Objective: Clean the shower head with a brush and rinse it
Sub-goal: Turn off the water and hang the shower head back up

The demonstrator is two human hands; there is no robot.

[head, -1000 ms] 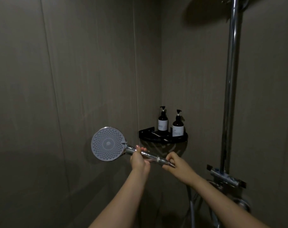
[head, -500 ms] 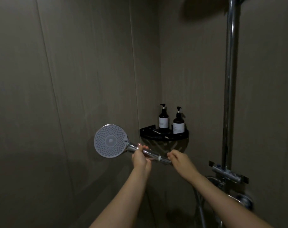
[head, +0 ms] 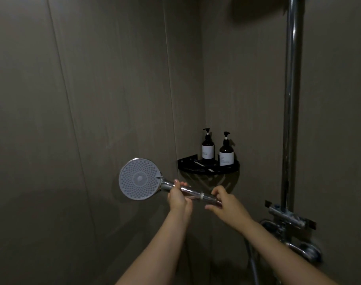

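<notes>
Dim shower stall, grey-brown panelled walls (head: 93, 99) meeting at a corner. One chrome riser pipe (head: 289, 99) upright on the right-hand wall, with one chrome mixer valve (head: 286, 217) at its foot and a dark round shape, barely readable, at the top edge beside the pipe. One hose (head: 252, 264) hanging low near the valve, blurred.

One black corner shelf (head: 233, 168) fixed where the walls meet. On it, two dark pump bottles: left bottle (head: 208, 146) and right bottle (head: 226, 150), upright, just beside each other, each with one pale label; writing on the labels too small to read, no brand legible. Contents of the bottles hidden by the dark glass or plastic. Also on the shelf, a couple of thin pale items lying flat, too small to identify.

One shower head (head: 140, 178), held out in front of the left wall below shelf level, round grey nozzle face turned toward the camera, chrome handle running right and slightly downward.

Two bare hands. Left hand (head: 178, 197) wrapped around the handle just behind the head, fingers curled over the top. Right hand (head: 227, 203) at the far end of the handle, thumb and fingers pinching it near a pale ring. No brush visible.
</notes>
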